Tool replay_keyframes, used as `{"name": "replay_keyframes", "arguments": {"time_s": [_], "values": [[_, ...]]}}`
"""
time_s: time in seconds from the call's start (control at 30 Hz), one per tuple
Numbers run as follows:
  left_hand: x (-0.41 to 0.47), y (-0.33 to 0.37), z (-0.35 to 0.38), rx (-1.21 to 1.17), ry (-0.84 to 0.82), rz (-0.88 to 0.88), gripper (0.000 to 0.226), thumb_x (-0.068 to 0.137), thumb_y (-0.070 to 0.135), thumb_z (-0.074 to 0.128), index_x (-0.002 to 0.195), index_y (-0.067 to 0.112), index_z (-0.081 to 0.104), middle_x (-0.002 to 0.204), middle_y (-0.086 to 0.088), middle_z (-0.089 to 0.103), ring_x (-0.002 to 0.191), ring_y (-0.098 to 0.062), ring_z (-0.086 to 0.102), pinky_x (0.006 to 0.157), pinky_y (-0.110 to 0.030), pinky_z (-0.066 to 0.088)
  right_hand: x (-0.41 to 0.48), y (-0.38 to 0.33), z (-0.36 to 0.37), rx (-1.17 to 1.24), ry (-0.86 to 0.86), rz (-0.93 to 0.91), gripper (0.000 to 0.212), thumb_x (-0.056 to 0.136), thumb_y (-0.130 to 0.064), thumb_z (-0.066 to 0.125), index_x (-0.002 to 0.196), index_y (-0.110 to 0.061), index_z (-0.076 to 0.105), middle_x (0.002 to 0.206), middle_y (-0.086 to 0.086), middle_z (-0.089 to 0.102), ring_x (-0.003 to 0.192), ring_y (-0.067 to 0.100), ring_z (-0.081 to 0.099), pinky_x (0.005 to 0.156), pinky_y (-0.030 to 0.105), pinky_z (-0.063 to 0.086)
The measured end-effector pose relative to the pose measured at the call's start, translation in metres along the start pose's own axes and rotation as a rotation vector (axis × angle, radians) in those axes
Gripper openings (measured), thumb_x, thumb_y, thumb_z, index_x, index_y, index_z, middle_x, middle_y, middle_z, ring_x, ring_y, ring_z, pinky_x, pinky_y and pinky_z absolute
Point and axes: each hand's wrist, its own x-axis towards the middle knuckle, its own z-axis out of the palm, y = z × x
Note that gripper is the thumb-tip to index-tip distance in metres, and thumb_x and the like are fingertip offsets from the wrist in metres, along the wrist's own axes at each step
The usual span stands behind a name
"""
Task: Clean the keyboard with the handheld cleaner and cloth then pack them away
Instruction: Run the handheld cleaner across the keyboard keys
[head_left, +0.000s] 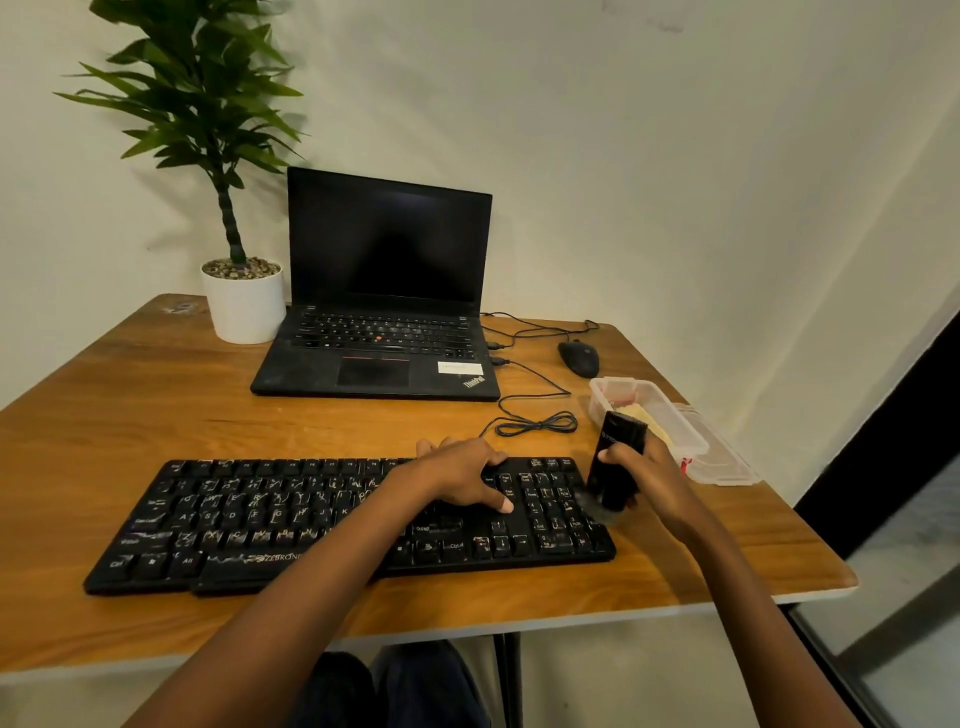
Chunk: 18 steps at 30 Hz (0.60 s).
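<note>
Fingers of my right hand (647, 465) wrap the one black handheld cleaner (623, 436), held upright over the number pad at the right end of the single keyboard (234, 519); its lower tip is blurred. My left hand (462, 475) lies flat, fingers spread, on the keys beside it, hiding several. Just beyond, one clear container (685, 423) holds something yellowish, half hidden behind the cleaner, and something pink I cannot identify. A clear lid (727, 462) lies at its right side. Farther back: one mouse (578, 358), one laptop (384, 291).

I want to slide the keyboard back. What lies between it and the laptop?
In the head view, mostly bare table, with a looped black cable toward the right, between keyboard and laptop.
</note>
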Motion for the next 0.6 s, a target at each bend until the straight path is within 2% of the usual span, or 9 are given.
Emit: {"name": "replay_keyframes", "arguments": {"time_s": [0.17, 0.23, 0.33, 0.5, 0.6], "values": [[0.0, 0.0, 0.0, -0.013, -0.005, -0.003, 0.076, 0.083, 0.052, 0.06, 0.146, 0.03, 0.025, 0.147, 0.003, 0.033, 0.135, -0.024, 0.025, 0.098, -0.039, 0.02, -0.007, 0.008, -0.002, 0.122, 0.098, 0.004, 0.02, 0.089, -0.008, 0.051, 0.092, -0.027, 0.046, 0.091, 0.005, 0.056, 0.086, 0.02, 0.055, 0.06, 0.026, 0.044], [0.0, 0.0, 0.0, -0.021, -0.005, -0.005, 0.076, 0.083, 0.052, 0.061, 0.146, 0.03, 0.025, 0.147, 0.003, 0.033, 0.135, -0.024, 0.025, 0.098, -0.04, 0.02, -0.01, 0.01, -0.001, 0.158, 0.082, 0.034, 0.017, 0.09, -0.006, 0.049, 0.093, -0.023, 0.047, 0.09, 0.004, 0.056, 0.085, 0.017, 0.054, 0.061, 0.025, 0.044], [0.001, 0.0, 0.0, -0.024, -0.011, -0.007, 0.077, 0.082, 0.052, 0.061, 0.146, 0.029, 0.025, 0.148, 0.003, 0.032, 0.136, -0.025, 0.024, 0.099, -0.041, 0.02, -0.012, 0.012, -0.002, 0.245, 0.164, 0.043, 0.02, 0.09, -0.007, 0.049, 0.1, -0.024, 0.046, 0.093, -0.001, 0.056, 0.087, 0.011, 0.053, 0.066, 0.027, 0.046], [0.0, -0.001, 0.0, -0.031, -0.007, -0.006, 0.077, 0.082, 0.052, 0.061, 0.146, 0.03, 0.025, 0.148, 0.003, 0.032, 0.136, -0.024, 0.024, 0.101, -0.041, 0.02, -0.014, 0.013, -0.003, 0.235, 0.111, 0.055, 0.019, 0.084, -0.014, 0.057, 0.1, -0.021, 0.048, 0.092, 0.003, 0.057, 0.089, 0.018, 0.055, 0.06, 0.026, 0.045], [0.001, -0.001, 0.001, -0.029, -0.003, -0.005, 0.077, 0.082, 0.053, 0.061, 0.146, 0.03, 0.026, 0.147, 0.003, 0.033, 0.135, -0.024, 0.025, 0.099, -0.04, 0.022, -0.015, 0.013, -0.004, 0.239, 0.133, 0.049, 0.026, 0.081, -0.018, 0.06, 0.103, -0.02, 0.047, 0.094, 0.001, 0.057, 0.09, 0.016, 0.055, 0.066, 0.029, 0.046]]}}
